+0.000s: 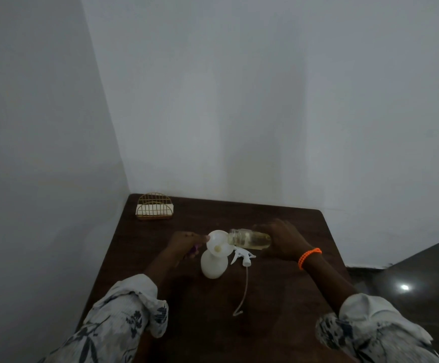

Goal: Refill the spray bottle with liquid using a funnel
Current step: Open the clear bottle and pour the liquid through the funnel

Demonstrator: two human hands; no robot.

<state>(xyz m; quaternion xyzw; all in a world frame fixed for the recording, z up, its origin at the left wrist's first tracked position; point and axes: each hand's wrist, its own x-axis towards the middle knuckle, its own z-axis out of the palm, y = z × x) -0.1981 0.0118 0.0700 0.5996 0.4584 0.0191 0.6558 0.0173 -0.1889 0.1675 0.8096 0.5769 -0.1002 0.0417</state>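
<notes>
Tabletop (278, 297): tilted jar (250, 240) of yellowish liquid over funnel (219, 243).

Both sleeves (124, 318) were white with dark floral print, rolled to the forearm; an orange beaded bracelet (308, 256) circled the right wrist.

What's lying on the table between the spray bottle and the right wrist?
In the head view, the detached trigger sprayer head lies there, right of the spray bottle, its dip tube trailing toward the camera.
</notes>
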